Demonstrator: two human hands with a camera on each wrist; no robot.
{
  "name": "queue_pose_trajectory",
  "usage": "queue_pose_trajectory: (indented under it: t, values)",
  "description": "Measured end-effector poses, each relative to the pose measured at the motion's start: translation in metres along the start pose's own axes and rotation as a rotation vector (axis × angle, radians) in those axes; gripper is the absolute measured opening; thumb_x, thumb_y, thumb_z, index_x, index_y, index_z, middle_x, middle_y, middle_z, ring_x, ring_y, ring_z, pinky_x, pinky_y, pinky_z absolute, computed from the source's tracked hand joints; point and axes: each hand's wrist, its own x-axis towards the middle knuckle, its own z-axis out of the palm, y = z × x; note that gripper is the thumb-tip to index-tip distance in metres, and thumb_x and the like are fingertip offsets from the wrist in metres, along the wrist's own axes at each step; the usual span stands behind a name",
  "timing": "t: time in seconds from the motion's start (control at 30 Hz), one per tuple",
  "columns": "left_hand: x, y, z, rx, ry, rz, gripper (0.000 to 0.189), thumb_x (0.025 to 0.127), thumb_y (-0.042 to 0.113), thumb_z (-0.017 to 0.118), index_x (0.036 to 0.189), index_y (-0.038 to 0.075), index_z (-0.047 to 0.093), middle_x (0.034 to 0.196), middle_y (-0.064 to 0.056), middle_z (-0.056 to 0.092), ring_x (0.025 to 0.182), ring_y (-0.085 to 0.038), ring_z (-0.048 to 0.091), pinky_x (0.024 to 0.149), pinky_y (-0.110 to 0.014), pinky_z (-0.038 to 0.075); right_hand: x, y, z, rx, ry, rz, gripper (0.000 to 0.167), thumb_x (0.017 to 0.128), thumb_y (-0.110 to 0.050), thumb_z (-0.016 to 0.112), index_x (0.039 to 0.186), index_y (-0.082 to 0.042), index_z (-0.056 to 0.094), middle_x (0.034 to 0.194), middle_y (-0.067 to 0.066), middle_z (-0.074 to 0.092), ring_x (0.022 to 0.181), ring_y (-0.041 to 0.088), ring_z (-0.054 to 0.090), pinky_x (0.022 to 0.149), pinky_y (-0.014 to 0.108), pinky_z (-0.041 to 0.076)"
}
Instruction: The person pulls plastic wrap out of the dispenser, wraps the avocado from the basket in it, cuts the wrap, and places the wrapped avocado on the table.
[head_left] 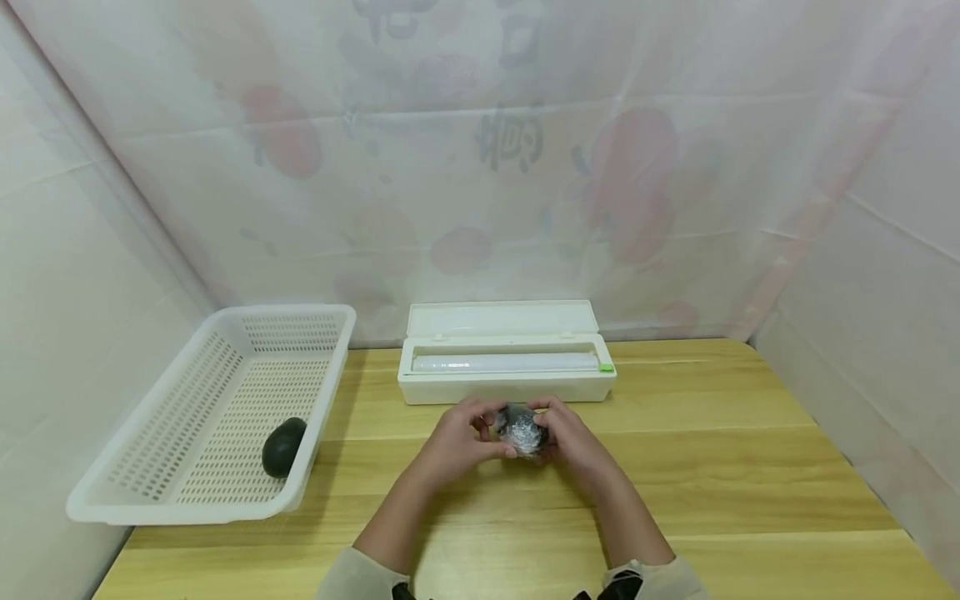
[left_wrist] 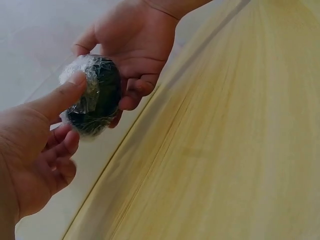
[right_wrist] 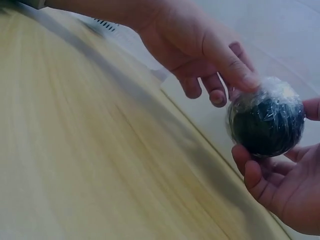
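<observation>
Two hands meet over the wooden desk (head_left: pixel 720 450) in the head view: the left grip (head_left: pixel 459 442) and the right grip (head_left: pixel 567 435) together grasp a film-wrapped dark item (head_left: pixel 523 431), just in front of a white box (head_left: pixel 506 389). The box's lid (head_left: pixel 502 318) stands raised, showing a roll (head_left: pixel 506 362) lying lengthwise inside. To the left, a white perforated basket (head_left: pixel 258 383) contains a dark green oval item (head_left: pixel 283 447) near its right wall.

In the left wrist view, the left thumb presses on the shiny film, other fingers curling below; the right grip holds the opposite side.

From the right wrist, the right fingers cup the wrapped item from beneath while the left thumb touches its top.
</observation>
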Motion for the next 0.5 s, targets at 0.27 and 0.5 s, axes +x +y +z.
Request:
queue_pose_trajectory:
  t: [0.27,0.5]
  values:
    - [-0.0001,0.0014,0.0038,0.066,0.086,-0.034,0.062,0.065,0.052,0.085,0.111,0.013,0.067,0.119,-0.001,0.059,0.109,-0.018,0.057,0.092,-0.035,0.052,-0.0027,0.0025,0.0019,-0.139,-0.093,0.000,0.047,0.101,-0.040,0.050,0.130,-0.003,0.050,0.120,0.014,0.053,0.098,0.020,0.052,0.081,0.030,0.045]
    - [-0.0008,0.0038,0.0086,0.165,0.107,0.014,0.056,0.072,0.047,0.082,0.112,0.010,0.068,0.108,-0.001,0.070,0.097,-0.015,0.064,0.080,-0.027,0.054,-0.0043,0.0017,0.0017,-0.214,-0.018,-0.035,0.054,0.097,-0.039,0.061,0.137,-0.004,0.053,0.124,0.017,0.058,0.094,0.019,0.058,0.075,0.030,0.052]
